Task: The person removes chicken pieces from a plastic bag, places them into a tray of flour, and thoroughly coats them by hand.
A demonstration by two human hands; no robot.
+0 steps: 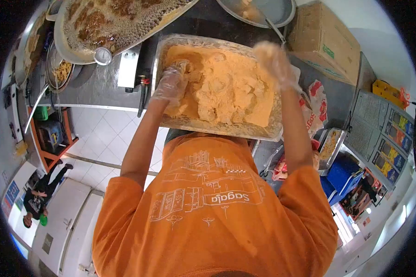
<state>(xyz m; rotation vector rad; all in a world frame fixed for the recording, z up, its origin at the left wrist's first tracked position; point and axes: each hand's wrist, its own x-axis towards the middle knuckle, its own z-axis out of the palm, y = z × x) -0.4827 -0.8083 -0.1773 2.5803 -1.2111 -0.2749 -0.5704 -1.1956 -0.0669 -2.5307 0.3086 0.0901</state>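
Note:
A large metal tray (219,131) holds orange-tinted flour (259,104) with several lumpy, coated pieces (222,85) heaped in its middle. Inside the tray's left end is my left hand (172,83), in a clear plastic glove. Its fingers are curled and caked with flour around something I cannot make out. My right hand (275,62), gloved too, is raised over the tray's far right corner. Motion smears its flour-covered fingers.
A wide pan of bubbling oil (111,23) with a dial thermometer (102,56) stands at the far left, beside a strainer (60,71) of fried bits. A metal bowl (263,11), a cardboard box (326,41) and a red-and-white plastic bag (315,108) lie right. Another person (37,198) is far left.

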